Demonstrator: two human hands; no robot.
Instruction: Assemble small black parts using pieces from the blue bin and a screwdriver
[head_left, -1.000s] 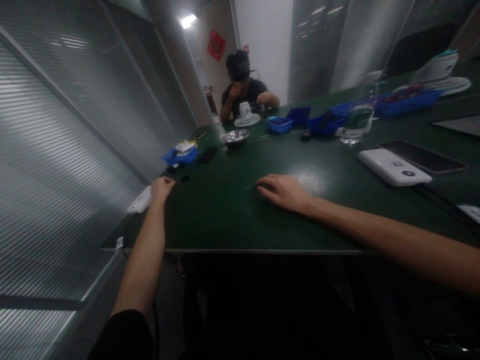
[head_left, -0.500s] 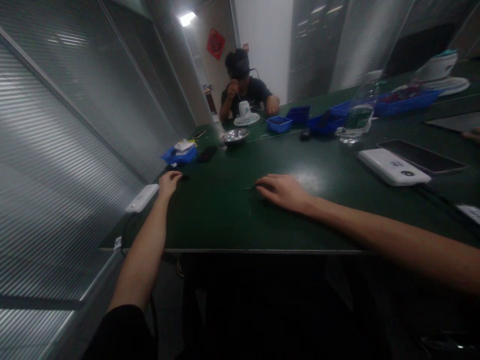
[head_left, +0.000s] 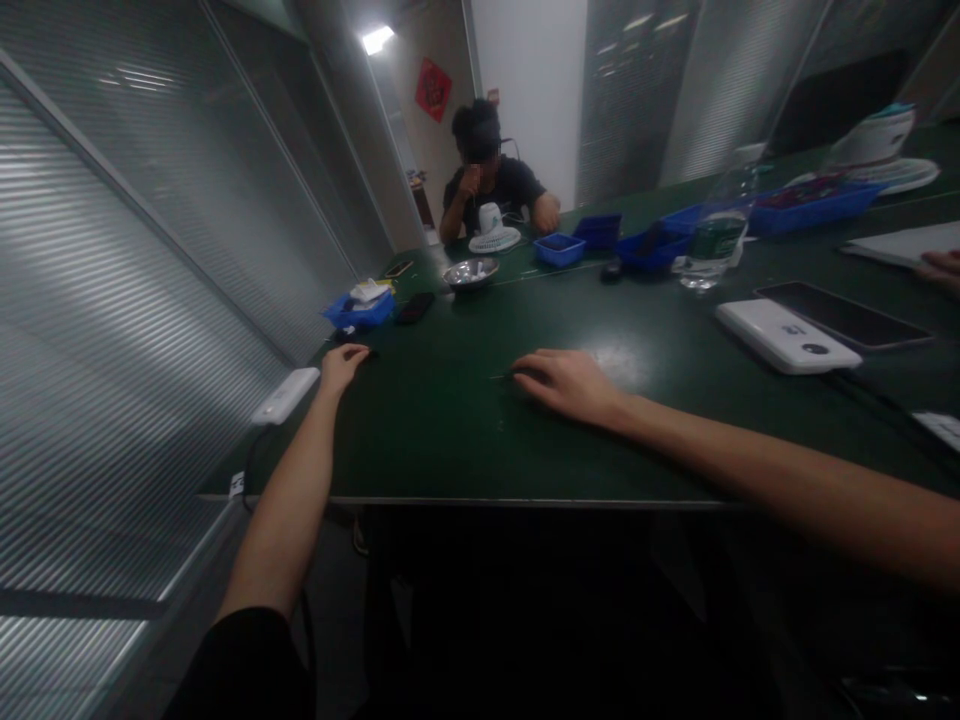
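My left hand (head_left: 343,365) reaches out over the left end of the dark green table (head_left: 450,440), its fingertips on a small black object (head_left: 367,353); whether the fingers close round it I cannot make out. Beside that wrist, at the table's left edge, lies a white oblong device (head_left: 285,395). My right hand (head_left: 568,382) rests on the middle of the table, fingers curled, pinching a thin dark pin-like piece (head_left: 504,376) that sticks out to the left.
A white power bank (head_left: 787,335) and a dark phone (head_left: 844,313) lie at right. A water bottle (head_left: 716,235), blue trays (head_left: 559,248), a metal bowl (head_left: 470,271) and a black phone (head_left: 415,308) stand further back. A person (head_left: 491,185) sits at the far end; another's fingers (head_left: 941,265) show at right.
My left hand has moved forward from beside the white device to the small black object. Fingers and a pale sheet have come into view at the right edge. My right hand has stayed put.
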